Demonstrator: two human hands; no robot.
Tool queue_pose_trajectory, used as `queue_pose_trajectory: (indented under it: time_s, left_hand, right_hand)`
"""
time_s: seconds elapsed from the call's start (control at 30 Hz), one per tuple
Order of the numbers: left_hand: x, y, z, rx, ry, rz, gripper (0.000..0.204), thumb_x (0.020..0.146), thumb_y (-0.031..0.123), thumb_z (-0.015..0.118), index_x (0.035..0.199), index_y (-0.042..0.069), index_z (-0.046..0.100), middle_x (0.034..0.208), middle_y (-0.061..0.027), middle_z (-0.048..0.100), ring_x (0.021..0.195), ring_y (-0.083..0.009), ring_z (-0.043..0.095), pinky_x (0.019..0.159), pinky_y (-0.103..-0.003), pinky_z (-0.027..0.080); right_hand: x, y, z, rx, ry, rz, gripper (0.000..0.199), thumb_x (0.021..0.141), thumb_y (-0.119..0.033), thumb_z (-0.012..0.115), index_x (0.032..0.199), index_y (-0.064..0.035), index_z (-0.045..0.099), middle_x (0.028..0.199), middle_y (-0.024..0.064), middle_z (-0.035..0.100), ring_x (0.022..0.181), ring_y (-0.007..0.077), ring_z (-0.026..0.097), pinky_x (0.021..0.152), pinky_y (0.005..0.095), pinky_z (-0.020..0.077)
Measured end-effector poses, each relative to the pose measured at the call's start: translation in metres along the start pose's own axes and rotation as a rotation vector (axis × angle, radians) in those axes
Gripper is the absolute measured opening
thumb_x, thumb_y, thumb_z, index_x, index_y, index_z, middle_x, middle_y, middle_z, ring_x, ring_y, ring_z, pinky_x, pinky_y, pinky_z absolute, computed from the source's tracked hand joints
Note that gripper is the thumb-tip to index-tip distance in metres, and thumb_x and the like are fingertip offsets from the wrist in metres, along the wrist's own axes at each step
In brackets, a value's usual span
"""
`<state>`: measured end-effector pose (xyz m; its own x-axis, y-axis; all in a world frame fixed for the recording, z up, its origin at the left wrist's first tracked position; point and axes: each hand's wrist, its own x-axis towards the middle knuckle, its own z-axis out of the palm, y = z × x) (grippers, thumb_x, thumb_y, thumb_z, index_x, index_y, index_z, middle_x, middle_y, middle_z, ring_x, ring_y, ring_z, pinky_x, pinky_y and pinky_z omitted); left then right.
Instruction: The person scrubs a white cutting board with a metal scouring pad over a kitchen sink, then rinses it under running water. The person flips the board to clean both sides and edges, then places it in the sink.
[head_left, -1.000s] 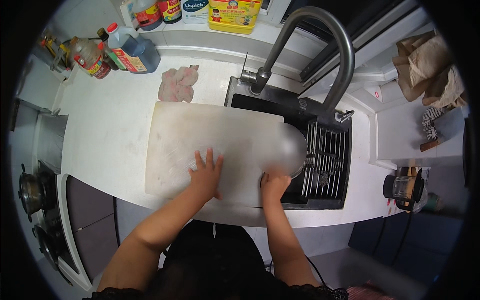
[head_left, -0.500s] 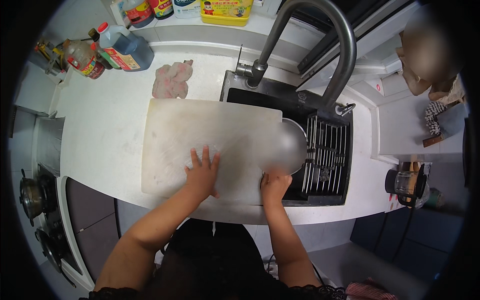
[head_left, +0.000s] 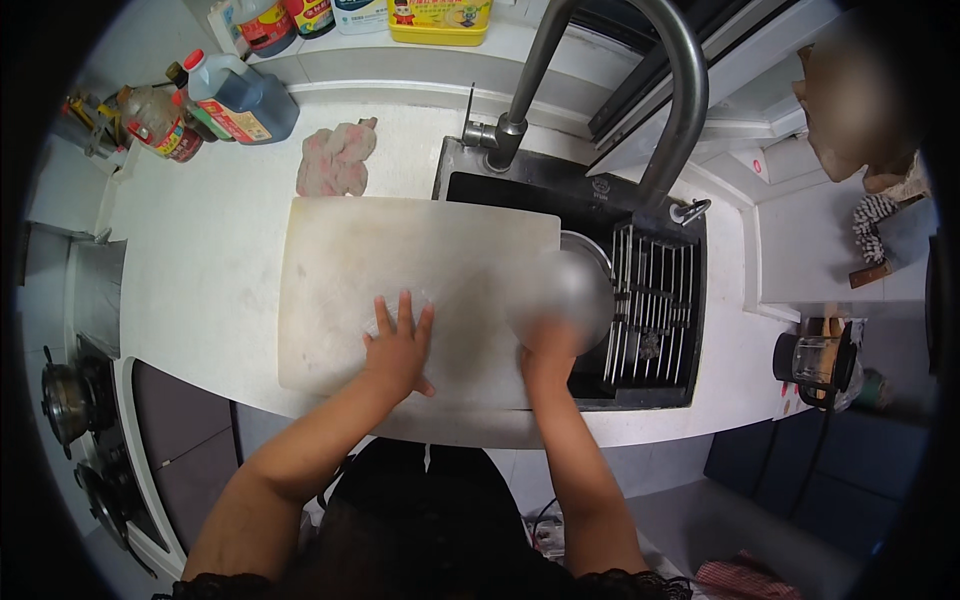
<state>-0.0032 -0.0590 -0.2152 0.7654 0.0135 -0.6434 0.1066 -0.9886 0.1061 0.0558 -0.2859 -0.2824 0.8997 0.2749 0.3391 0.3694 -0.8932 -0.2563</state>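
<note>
A large off-white cutting board [head_left: 330, 260] lies on the counter, its right side reaching over the dark sink. My left hand [head_left: 398, 352] rests on the board with fingers spread and palm down. Something faint and whitish shows around its fingertips, too unclear to name. At the board's right edge is my right hand [head_left: 549, 362], its fingers lost in a blurred patch. That patch also covers most of a round metal bowl [head_left: 602, 254] in the sink; only its rim stays sharp. Whether the right hand holds anything cannot be made out.
A dark sink [head_left: 690, 375] with a wire rack [head_left: 655, 290] and tall faucet [head_left: 520, 110] is on the right. Behind the board lies a crumpled pinkish-grey cloth [head_left: 335, 160]. Bottles [head_left: 240, 100] stand at back left, a pot [head_left: 65, 395] far left, a blender [head_left: 812, 360] far right.
My right hand has shifted slightly up toward the bowl, and its fingers have gone further into the blur. My left hand keeps its place on the board. The whole view has shifted slightly.
</note>
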Motion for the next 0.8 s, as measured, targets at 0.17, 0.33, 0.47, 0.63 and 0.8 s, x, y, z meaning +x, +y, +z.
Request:
queue_pose_trajectory:
  time_s: [0.17,0.33,0.47,0.63,0.8]
  left_hand:
    - [0.003,0.006,-0.003,0.015,-0.017,-0.003,0.131,0.053,0.049,0.088,0.152,0.015,0.009,0.157,-0.0230,-0.001,0.139,-0.0560,0.002,0.096,-0.065,0.040]
    - [-0.001,0.001,-0.006,-0.002,-0.024,-0.010,0.130,0.054,0.048,0.087,0.152,0.014,0.009,0.157,-0.0228,-0.001,0.138,-0.0562,0.002,0.096,-0.065,0.040]
    - [0.000,-0.001,0.001,-0.009,-0.008,-0.008,0.130,0.053,0.048,0.088,0.152,0.014,0.009,0.157,-0.0224,0.000,0.139,-0.0557,0.003,0.096,-0.066,0.040]
    - [0.001,0.003,-0.001,0.038,0.004,-0.004,0.133,0.050,0.052,0.087,0.152,0.015,0.009,0.156,-0.0236,0.000,0.138,-0.0563,0.005,0.095,-0.064,0.043]
    - [-0.002,-0.001,-0.004,-0.004,-0.009,-0.006,0.133,0.050,0.049,0.088,0.152,0.015,0.009,0.156,-0.0229,0.000,0.139,-0.0557,0.003,0.096,-0.064,0.041]
  right_hand:
    - [0.057,0.016,0.038,0.019,0.081,0.026,0.020,0.075,-0.007,0.063,0.095,-0.0083,0.064,0.082,0.0091,0.052,0.083,0.0300,0.053,0.075,0.0441,0.0394]
    - [-0.024,-0.006,0.012,0.042,0.036,-0.029,0.017,0.078,-0.010,0.064,0.095,-0.0098,0.064,0.083,0.0089,0.052,0.082,0.0289,0.053,0.073,0.0442,0.0392]
    - [-0.013,-0.012,0.021,0.002,0.053,-0.046,0.015,0.078,-0.012,0.065,0.093,-0.0095,0.064,0.083,0.0084,0.053,0.082,0.0287,0.053,0.073,0.0437,0.0391]
    - [0.092,-0.010,0.055,-0.007,0.077,0.090,0.006,0.078,-0.012,0.064,0.082,-0.0074,0.064,0.083,0.0104,0.055,0.084,0.0306,0.054,0.073,0.0447,0.0396]
    - [0.006,-0.049,0.041,-0.007,-0.056,-0.113,0.003,0.078,-0.010,0.064,0.080,-0.0080,0.063,0.078,0.0093,0.054,0.080,0.0301,0.054,0.073,0.0457,0.0399]
